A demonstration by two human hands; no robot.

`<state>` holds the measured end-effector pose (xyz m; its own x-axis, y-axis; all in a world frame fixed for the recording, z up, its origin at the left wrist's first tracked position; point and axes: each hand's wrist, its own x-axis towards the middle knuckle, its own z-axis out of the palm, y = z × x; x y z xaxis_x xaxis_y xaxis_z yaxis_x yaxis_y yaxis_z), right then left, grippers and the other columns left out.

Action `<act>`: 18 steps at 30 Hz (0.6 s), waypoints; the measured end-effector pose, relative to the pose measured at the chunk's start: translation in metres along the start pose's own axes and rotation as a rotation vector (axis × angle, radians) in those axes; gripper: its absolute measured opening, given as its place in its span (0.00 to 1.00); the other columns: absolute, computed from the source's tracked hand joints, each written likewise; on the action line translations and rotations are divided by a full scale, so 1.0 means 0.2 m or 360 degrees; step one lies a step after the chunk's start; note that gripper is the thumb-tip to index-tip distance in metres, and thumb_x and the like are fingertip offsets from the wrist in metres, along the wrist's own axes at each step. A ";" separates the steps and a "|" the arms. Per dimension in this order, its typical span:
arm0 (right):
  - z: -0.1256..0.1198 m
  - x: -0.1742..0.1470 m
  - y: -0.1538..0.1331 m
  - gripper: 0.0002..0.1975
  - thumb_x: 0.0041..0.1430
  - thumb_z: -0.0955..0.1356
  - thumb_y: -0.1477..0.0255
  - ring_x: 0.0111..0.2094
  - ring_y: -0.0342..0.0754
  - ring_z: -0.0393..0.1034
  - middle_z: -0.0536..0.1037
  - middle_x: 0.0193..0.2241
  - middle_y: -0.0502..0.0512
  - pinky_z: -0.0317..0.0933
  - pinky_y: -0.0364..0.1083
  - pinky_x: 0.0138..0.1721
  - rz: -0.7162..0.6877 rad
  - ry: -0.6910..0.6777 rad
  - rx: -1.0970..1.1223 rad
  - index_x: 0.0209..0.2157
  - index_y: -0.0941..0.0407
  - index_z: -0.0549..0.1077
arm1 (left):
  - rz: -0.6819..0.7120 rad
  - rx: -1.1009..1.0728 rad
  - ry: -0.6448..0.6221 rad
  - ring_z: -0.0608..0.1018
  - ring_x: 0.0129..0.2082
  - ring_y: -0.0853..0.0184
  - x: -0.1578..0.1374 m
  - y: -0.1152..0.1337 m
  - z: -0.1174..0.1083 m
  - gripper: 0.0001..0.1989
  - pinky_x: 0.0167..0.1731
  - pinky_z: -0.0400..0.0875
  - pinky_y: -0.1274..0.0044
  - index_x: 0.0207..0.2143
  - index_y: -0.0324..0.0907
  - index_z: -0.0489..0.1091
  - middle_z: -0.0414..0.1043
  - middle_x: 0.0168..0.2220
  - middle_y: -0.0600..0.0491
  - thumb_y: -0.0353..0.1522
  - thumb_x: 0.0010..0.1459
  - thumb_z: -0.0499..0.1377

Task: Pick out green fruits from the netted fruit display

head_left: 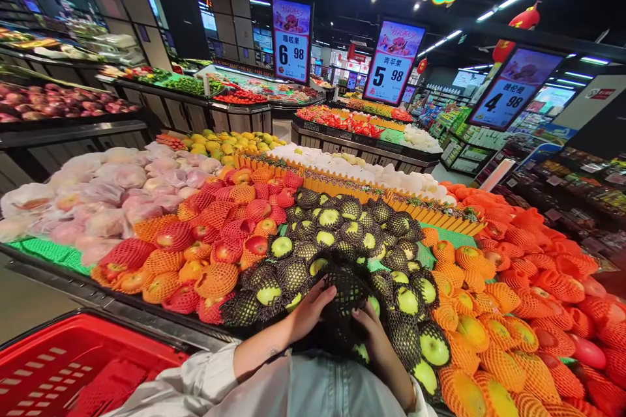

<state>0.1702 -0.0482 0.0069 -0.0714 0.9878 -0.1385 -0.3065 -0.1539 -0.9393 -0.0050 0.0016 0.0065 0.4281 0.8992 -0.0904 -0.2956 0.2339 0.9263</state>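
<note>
Both my hands grip one green apple wrapped in a black foam net (345,294) at the front of the fruit display. My left hand (309,313) holds its left side with fingers curled over the net. My right hand (374,333) holds its right side. Several more green apples in black nets (342,234) lie around and behind it. Red apples in red and orange nets (215,241) are piled to the left, and orange-netted fruit (489,313) to the right.
A red shopping basket (73,358) sits at lower left, below the metal edge of the display (122,306). Bagged fruit (98,189) lies far left. A yellow picket divider (362,192) runs behind the apples. Price signs (291,45) hang above further produce stands.
</note>
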 end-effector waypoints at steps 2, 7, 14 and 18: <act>0.00 0.00 0.01 0.28 0.45 0.80 0.55 0.58 0.59 0.68 0.78 0.50 0.55 0.56 0.59 0.66 -0.0011 0.0024 0.0023 0.47 0.50 0.78 | 0.0103 0.0207 0.0035 0.70 0.59 0.49 0.01 -0.01 -0.02 0.41 0.61 0.64 0.61 0.54 0.40 0.73 0.71 0.55 0.43 0.63 0.53 0.63; 0.01 0.01 0.07 0.25 0.44 0.80 0.58 0.55 0.62 0.71 0.80 0.43 0.57 0.61 0.60 0.61 0.0070 0.0031 0.0052 0.41 0.53 0.77 | 0.0557 0.0864 0.0244 0.71 0.59 0.47 0.00 0.02 -0.04 0.29 0.63 0.61 0.58 0.51 0.38 0.75 0.70 0.56 0.39 0.53 0.62 0.60; 0.11 0.01 0.07 0.35 0.36 0.80 0.47 0.52 0.61 0.73 0.80 0.45 0.55 0.64 0.59 0.59 0.0157 0.0337 0.0380 0.44 0.51 0.75 | 0.0958 0.1301 0.0300 0.66 0.26 0.68 0.02 0.18 -0.10 0.26 0.29 0.59 0.76 0.23 0.39 0.63 0.61 0.24 0.52 0.44 0.73 0.50; 0.16 -0.01 0.04 0.39 0.48 0.75 0.45 0.59 0.58 0.69 0.77 0.53 0.56 0.63 0.57 0.60 -0.0061 0.0141 0.0453 0.57 0.49 0.71 | 0.0784 0.1401 0.0159 0.62 0.25 0.69 0.04 0.20 -0.18 0.25 0.29 0.54 0.77 0.23 0.39 0.59 0.57 0.22 0.55 0.43 0.72 0.50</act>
<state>0.1384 -0.0517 0.0098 0.0244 0.9894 -0.1432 -0.5622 -0.1049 -0.8203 -0.0446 0.0308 0.0291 0.3431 0.8584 0.3814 0.3320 -0.4907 0.8056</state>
